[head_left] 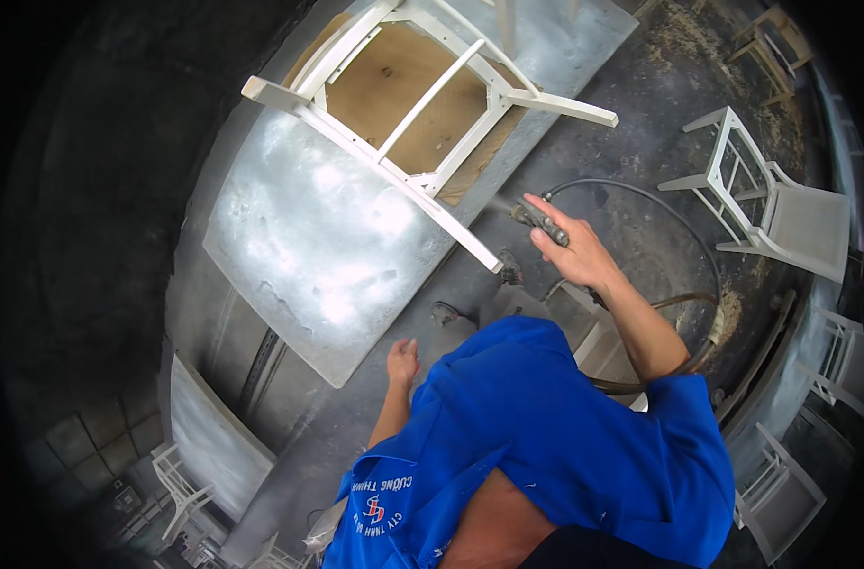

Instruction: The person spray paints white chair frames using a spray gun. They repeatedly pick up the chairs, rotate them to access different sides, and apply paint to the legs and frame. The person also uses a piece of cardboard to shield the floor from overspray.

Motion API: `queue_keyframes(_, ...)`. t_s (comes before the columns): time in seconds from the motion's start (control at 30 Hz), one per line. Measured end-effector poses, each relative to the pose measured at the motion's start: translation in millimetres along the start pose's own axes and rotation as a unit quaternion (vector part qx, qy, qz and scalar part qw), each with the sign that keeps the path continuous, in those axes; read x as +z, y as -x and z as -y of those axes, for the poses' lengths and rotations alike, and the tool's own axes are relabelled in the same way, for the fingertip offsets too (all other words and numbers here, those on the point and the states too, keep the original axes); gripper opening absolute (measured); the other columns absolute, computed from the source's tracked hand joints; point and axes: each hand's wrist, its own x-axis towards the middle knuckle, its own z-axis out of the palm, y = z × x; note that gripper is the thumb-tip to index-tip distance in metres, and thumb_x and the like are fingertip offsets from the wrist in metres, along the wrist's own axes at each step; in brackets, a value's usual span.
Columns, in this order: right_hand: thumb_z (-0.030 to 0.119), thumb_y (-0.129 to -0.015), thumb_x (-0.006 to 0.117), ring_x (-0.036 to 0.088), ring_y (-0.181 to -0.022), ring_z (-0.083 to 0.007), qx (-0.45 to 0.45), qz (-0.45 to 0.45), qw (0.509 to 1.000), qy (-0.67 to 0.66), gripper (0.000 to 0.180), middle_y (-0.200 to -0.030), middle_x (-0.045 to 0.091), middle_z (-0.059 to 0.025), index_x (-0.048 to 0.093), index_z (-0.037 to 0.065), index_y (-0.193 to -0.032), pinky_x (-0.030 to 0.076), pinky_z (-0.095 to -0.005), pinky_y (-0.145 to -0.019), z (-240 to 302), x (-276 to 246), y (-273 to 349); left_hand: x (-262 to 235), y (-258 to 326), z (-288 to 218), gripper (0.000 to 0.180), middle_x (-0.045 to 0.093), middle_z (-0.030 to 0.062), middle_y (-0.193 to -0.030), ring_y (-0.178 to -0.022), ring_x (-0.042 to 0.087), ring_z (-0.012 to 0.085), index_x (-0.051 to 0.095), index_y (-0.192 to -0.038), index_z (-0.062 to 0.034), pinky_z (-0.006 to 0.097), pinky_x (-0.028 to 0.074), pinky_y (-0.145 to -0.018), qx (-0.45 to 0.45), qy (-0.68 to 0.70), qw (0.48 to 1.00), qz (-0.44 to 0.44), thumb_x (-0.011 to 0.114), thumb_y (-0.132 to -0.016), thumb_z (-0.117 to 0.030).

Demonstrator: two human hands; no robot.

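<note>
My right hand point(583, 251) is wrapped round a dark spray gun point(541, 224), its nozzle toward a white chair frame point(460, 228). A faint mist shows between the nozzle and the frame, and the gun does not touch the wood. The frame lies tipped over, its legs pointing outward and a thin bar crossing its middle. Beneath it are a brown cardboard sheet point(474, 180) and a paint-coated, silvery work board point(280, 237). Low beside my body hangs my left hand point(403, 358), fingers loosely bent and slightly apart, with nothing seen in it.
A dark hose point(678, 204) loops from the gun round my right forearm. Off to the right stand a pale chair point(806, 223) and more chair frames point(782, 493). A bare wooden frame point(778, 52) is at the far right. Another coated board point(214, 436) lies lower left.
</note>
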Motion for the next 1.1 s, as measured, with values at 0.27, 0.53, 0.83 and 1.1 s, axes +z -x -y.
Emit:
queue_keyframes(0.27, 0.026, -0.1, 0.065, 0.065, -0.121, -0.0397, -0.265, -0.057, 0.957, 0.104, 0.06, -0.123, 0.069, -0.0264, 0.046, 0.013, -0.155, 0.051, -0.0434, -0.102, 59.6, 86.2, 53.9, -39.3, -37.2, -0.3, 0.049, 0.066, 0.008, -0.086, -0.06, 0.059, 0.0157, 0.057, -0.136, -0.002, 0.033, 0.049, -0.049, 0.014, -0.004, 1.0, 0.006, 0.071, -0.098, -0.029)
queue_keyframes(0.53, 0.03, -0.101, 0.065, 0.067, -0.109, -0.0444, -0.148, -0.105, 0.967, 0.178, 0.056, -0.116, 0.069, -0.0285, 0.049, 0.017, -0.153, 0.053, -0.0485, -0.095, 93.3, 253.5, 23.6, -166.7, -108.2, 85.7, 0.046, 0.067, 0.0092, -0.087, -0.063, 0.06, 0.0177, 0.059, -0.135, -0.0065, 0.036, 0.054, -0.054, -0.003, 0.05, 0.999, -0.02, 0.071, -0.098, -0.03)
queue_keyframes(0.83, 0.021, -0.097, 0.07, 0.065, -0.122, -0.0404, -0.279, -0.253, 0.907, 0.187, 0.055, -0.13, 0.068, -0.0238, 0.054, 0.014, -0.15, 0.051, -0.0421, -0.102, 175.7, 305.0, 1.1, -296.7, -134.6, 205.6, 0.037, 0.065, 0.0089, -0.082, -0.066, 0.063, 0.0205, 0.064, -0.126, -0.0054, 0.038, 0.057, -0.057, -0.085, 0.031, 0.994, -0.066, 0.069, -0.098, -0.029)
queue_keyframes(1.1, 0.032, -0.101, 0.065, 0.066, -0.122, -0.0379, -0.272, -0.257, 0.915, 0.154, 0.053, -0.126, 0.07, -0.0233, 0.053, 0.017, -0.151, 0.05, -0.041, -0.101, 222.5, 322.7, -13.6, -276.1, -149.6, 217.3, 0.041, 0.07, 0.0116, -0.082, -0.062, 0.064, 0.02, 0.063, -0.129, -0.0042, 0.036, 0.054, -0.053, -0.013, 0.021, 1.0, -0.008, 0.071, -0.096, -0.029)
